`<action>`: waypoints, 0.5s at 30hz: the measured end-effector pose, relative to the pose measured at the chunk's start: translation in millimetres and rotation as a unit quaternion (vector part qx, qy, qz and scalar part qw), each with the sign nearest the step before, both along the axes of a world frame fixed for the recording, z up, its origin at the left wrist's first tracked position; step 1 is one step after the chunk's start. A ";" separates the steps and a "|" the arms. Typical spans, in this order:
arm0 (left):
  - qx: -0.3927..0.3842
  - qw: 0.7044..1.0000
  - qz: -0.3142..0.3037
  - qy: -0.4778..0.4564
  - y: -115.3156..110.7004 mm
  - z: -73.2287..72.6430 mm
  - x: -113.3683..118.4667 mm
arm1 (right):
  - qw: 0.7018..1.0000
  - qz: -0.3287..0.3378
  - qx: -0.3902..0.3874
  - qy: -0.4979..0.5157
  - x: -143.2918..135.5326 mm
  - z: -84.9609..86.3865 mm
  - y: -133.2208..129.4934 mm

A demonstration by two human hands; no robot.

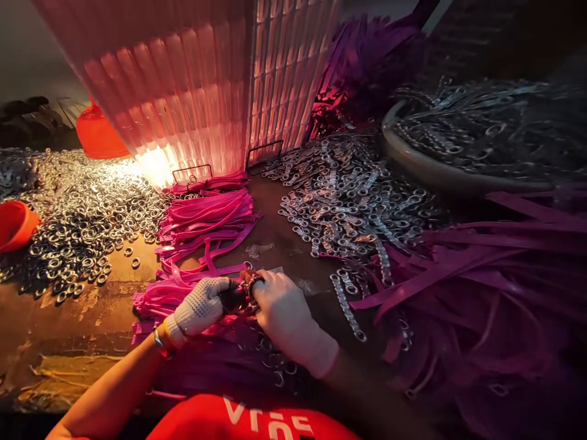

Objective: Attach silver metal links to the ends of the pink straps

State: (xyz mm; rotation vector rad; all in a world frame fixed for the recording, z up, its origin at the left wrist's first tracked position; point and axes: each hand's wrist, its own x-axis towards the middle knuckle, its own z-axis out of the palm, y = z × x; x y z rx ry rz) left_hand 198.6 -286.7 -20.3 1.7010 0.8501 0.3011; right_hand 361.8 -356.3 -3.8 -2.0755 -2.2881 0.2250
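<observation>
My left hand (199,305), in a white dotted glove with dark fingertips, is closed in a pinch at the middle of the table. My right hand (285,310), in a pale glove, meets it from the right with fingers curled. Between them are small metal pieces (251,285), partly hidden by the fingers; their exact kind I cannot make out. Bright pink straps (206,220) lie in a stack behind and under the left hand. To the right of my hands lie flat metal chain strips with ring ends (347,305).
Loose metal rings (101,214) are heaped at left beside an orange cup (17,225). An orange lamp (98,131) glows by a corrugated plastic panel (183,91). More chain strips (348,195) are piled behind; a basin (431,165) holds others. Purple straps (481,305) cover the right.
</observation>
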 end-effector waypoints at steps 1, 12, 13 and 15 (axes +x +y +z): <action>-0.013 1.000 0.017 0.001 -0.6 -1.4 -1.1 | 1.000 -0.004 -0.018 0.004 0.8 3.3 1.6; -0.025 0.995 0.101 -0.004 -10.1 -0.4 -5.2 | 0.991 -0.007 -0.125 0.036 2.6 7.4 10.7; -0.016 0.995 0.100 -0.005 -10.5 -0.3 -5.3 | 0.994 -0.003 -0.107 0.023 0.6 1.7 8.9; -0.003 0.996 0.092 -0.006 -10.7 -1.8 -5.3 | 0.997 0.027 -0.073 0.011 -1.4 -8.9 5.6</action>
